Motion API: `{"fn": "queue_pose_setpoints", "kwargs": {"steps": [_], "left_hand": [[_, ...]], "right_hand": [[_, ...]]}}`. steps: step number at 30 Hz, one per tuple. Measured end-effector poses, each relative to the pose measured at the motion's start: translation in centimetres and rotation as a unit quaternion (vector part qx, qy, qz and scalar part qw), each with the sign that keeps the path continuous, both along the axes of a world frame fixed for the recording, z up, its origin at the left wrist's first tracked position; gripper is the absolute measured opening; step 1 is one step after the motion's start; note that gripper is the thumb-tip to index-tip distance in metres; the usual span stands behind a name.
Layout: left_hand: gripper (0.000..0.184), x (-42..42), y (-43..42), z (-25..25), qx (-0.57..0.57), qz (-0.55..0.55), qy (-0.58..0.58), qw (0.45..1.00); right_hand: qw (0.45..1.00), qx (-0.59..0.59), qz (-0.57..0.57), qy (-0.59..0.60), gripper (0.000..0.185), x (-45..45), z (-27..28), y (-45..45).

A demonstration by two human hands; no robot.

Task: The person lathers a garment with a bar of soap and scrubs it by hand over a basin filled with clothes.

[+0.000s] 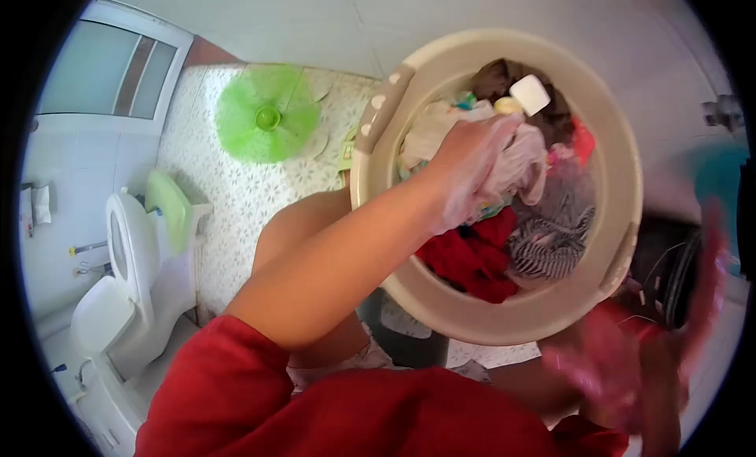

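One beige tub (504,323) stands before me, my left forearm (339,256) crossing its rim; one green disc (244,114) and one toilet (161,299) sit leftward. Inside, my left hand (472,169) clenches one pale cloth (524,169), loose end drooping toward me, near one red cloth (476,256), one striped cloth (551,244). My right hand (606,370), blurred outside the rim: I can't tell its grip.

A beige tub (472,325) is displaying a taupe grip (386,114) with pale spots, as a deep red cloth (490,261) is contrasting with a black-and-white striped garment (547,246), a whitish-pink cloth (524,161) and brown fabric (555,124). A red sleeve (213,378) is echoing the cloth, a round object (264,117) is showing bright green, and grey flowers are dotting the whitish floor (224,193).
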State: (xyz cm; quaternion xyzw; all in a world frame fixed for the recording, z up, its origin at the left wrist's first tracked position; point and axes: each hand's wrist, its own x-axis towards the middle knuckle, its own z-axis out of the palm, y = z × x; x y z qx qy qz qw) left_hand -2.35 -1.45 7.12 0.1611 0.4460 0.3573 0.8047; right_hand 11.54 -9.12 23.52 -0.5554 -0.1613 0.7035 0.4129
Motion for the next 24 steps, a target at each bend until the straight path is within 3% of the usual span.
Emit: {"fn": "queue_pose_setpoints", "kwargs": {"steps": [5, 14, 18, 23, 24], "left_hand": [[0.049, -0.1, 0.8, -1.2, 0.038, 0.005, -0.092, 0.995], [0.023, 0.3, 1.0, -0.6, 0.003, 0.010, -0.092, 0.996], [0.019, 0.5, 1.0, -0.6, -0.016, 0.008, -0.051, 0.999], [0.021, 0.2, 0.7, -0.3, 0.108, -0.026, -0.004, 0.994], [0.022, 0.4, 0.8, 0.5, 0.012, -0.004, -0.010, 1.000]], "right_hand": [[0.999, -0.025, 0.041, 0.017, 0.080, 0.3, 0.1, 0.6], [0.994, -0.003, 0.110, 0.019, 0.074, 0.3, -0.5, 1.8], [0.990, 0.011, 0.137, 0.011, 0.071, 0.8, -0.2, 1.8], [0.985, 0.023, 0.170, 0.013, 0.068, 0.3, 0.1, 1.5], [0.984, 0.026, 0.175, 0.012, 0.067, 0.2, 0.2, 1.4]]}}
